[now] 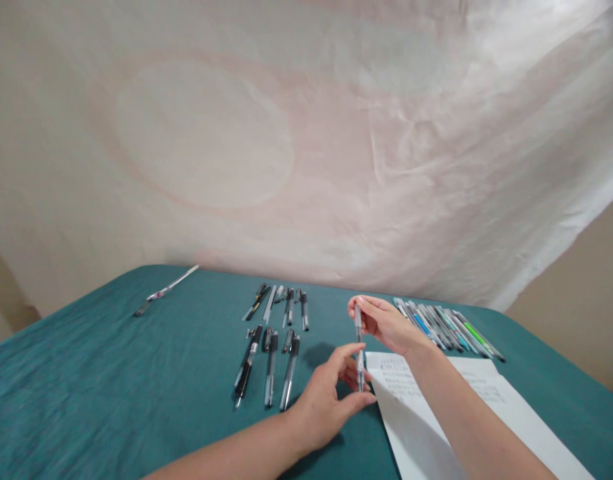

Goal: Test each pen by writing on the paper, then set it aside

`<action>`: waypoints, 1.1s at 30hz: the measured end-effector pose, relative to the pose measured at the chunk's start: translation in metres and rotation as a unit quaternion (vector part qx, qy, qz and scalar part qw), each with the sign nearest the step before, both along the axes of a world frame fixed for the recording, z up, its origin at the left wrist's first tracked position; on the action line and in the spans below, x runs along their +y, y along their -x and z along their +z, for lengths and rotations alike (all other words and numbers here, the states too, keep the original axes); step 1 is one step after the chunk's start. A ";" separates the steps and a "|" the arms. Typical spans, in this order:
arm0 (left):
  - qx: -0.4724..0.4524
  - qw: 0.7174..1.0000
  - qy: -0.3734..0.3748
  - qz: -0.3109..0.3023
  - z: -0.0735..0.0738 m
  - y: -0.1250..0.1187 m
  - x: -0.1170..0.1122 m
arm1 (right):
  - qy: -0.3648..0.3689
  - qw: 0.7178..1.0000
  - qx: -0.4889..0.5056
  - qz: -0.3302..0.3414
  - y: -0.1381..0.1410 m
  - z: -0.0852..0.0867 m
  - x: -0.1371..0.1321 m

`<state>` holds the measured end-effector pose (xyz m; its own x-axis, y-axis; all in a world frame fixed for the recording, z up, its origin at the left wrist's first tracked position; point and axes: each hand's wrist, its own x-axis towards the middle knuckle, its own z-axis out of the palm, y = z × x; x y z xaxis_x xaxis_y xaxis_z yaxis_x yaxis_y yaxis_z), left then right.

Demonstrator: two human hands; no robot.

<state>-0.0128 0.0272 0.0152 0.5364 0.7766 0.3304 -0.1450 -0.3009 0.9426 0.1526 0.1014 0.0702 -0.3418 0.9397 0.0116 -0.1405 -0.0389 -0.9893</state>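
A clear pen (pixel 359 347) stands nearly upright between my two hands above a teal tablecloth (pixel 111 387). My right hand (pixel 386 325) pinches its upper end. My left hand (pixel 331 399) closes its thumb and fingers round the lower end. Just right of the pen lies a white sheet of paper (pixel 466 420) with handwritten lines; my right forearm crosses it.
Several black and grey pens (pixel 269 363) lie in a row left of my hands, with more pens (pixel 281 305) behind them. A row of coloured pens (pixel 446 327) lies at the right. A lone pen (pixel 164 291) lies far left. A creased pale cloth (pixel 306 133) hangs behind.
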 end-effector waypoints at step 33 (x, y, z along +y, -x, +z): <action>0.040 0.998 -0.025 0.053 -0.011 -0.002 0.005 | -0.054 0.991 -0.121 0.018 0.014 -0.003 -0.005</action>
